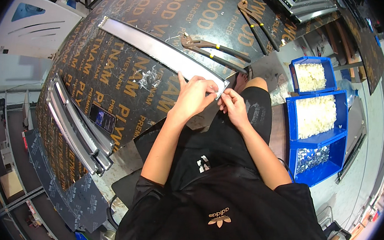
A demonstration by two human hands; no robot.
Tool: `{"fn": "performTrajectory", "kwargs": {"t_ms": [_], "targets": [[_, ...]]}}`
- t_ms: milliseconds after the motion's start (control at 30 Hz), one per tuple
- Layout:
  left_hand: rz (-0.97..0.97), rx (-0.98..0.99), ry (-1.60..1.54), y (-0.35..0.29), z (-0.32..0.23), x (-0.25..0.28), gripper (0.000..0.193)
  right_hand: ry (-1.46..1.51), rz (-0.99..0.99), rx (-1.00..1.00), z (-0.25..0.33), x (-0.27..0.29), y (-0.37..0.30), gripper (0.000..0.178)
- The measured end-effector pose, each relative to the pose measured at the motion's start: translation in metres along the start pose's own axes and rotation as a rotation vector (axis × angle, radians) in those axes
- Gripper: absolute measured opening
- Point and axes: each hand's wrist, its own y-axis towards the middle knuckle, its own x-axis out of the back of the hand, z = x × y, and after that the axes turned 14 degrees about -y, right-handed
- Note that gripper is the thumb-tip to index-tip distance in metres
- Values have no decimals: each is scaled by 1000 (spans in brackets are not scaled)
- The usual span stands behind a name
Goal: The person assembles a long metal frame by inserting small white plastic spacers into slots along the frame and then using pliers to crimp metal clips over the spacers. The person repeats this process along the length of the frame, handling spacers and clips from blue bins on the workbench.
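A long, pale metal channel (157,49) lies slantwise across the dark printed plywood table, its near end over the table's edge by my lap. My left hand (191,95) grips that near end, fingers bent over it and thumb at the long side. At the end's corner, my right hand (233,107) is closed in a pinch, thumb and fingertips pressed together. Whatever is between those fingertips is too small or too hidden to name. Just beyond the channel rest slip-joint pliers (195,43) with black and yellow handles.
Second pliers (248,18) lie farther right. At my right stand blue bins (338,161), two with small white pieces (317,116), one with small metallic pieces (313,157). Curved metal strips (72,126) and a phone (102,118) are at the table's left. More metal lengths (307,7) lie far right.
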Motion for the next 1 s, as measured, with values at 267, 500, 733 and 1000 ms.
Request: {"fn": "performTrajectory", "kwargs": {"t_ms": [267, 500, 733, 1000], "targets": [[59, 108, 124, 1, -10, 0, 15, -17, 1, -5, -1, 0, 0, 14], [-73, 111, 79, -5, -3, -5, 10, -13, -3, 10, 1, -1, -2, 16], [-159, 140, 84, -6, -1, -11, 17, -26, -11, 33, 1, -1, -2, 16], [-211, 120, 8, -12, 3, -25, 19, -19, -21, 11, -1, -1, -1, 17]]}}
